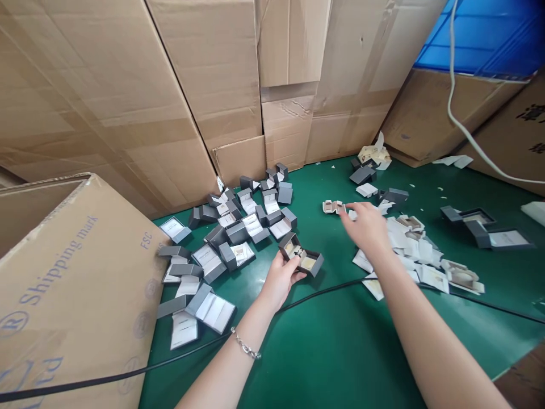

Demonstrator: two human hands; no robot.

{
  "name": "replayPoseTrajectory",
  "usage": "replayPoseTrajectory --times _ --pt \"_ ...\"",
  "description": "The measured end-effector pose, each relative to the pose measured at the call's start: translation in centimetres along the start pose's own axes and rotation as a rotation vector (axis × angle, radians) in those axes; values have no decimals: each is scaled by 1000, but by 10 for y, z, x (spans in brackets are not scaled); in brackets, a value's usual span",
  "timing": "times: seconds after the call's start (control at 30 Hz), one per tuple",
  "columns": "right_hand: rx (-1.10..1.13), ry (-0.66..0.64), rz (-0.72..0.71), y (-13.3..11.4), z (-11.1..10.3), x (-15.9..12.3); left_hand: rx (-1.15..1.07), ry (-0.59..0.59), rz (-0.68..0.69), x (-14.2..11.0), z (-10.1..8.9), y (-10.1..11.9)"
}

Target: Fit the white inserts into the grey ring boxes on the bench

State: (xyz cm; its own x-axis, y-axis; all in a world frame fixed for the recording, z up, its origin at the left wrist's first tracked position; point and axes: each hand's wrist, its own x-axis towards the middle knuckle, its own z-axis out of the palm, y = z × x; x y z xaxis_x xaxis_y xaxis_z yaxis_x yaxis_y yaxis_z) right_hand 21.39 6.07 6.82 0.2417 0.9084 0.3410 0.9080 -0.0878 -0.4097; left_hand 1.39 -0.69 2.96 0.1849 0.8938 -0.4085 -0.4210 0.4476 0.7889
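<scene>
My left hand [281,278] is closed around a small dark grey jewelry box [313,262], held with its lid up above the table. Pale lining shows inside, along with a small dark spot that I cannot make out. To the right, my right hand [367,227] has its thumb and forefinger at the edge of a small off-white box insert [331,207], seemingly pinching it. Beneath and beside that hand lies a pile of white inserts and papers [411,247].
Many opened grey boxes [253,224] cover the left of the green table [323,341]. More grey boxes [506,236] lie at right. A black cable [332,288] crosses the table. Large cartons [230,68] wall the back; another carton [85,284] stands at left.
</scene>
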Motion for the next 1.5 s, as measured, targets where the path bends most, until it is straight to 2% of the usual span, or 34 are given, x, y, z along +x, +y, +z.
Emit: replayPoseTrajectory --times 0.1,0.17,0.27,0.37,0.43,0.6,0.7,0.8,0.97,1.3,1.43,1.5 --pt "-253 77 211 45 -5 7 -2 23 -18 -1 2 3" --pt "-318 40 349 66 -11 7 -5 39 -25 -2 2 3" --pt "-365 -63 477 82 -23 5 -10 41 -23 -2 3 4" --pt "-381 -185 530 82 -31 6 -9 34 -17 -2 2 4" --pt "-391 -227 521 78 -33 6 -8 25 -10 -3 1 4" --pt "-452 -176 383 67 -32 4 -22 2 4 -2 -1 3" --pt "-488 -286 334 66 -29 5 -26 -5 17 -1 -2 2" --pt "-540 -400 289 69 -24 6 -31 38 66 1 -3 0" --pt "-599 -505 309 70 -16 5 -60 93 142 6 -8 -2" --pt "-381 -297 249 59 -23 5 14 93 106 2 -6 2" --pt "-218 -69 208 59 -26 5 24 78 90 2 -5 4" --pt "-228 -15 237 61 -28 3 29 65 90 3 -6 3"
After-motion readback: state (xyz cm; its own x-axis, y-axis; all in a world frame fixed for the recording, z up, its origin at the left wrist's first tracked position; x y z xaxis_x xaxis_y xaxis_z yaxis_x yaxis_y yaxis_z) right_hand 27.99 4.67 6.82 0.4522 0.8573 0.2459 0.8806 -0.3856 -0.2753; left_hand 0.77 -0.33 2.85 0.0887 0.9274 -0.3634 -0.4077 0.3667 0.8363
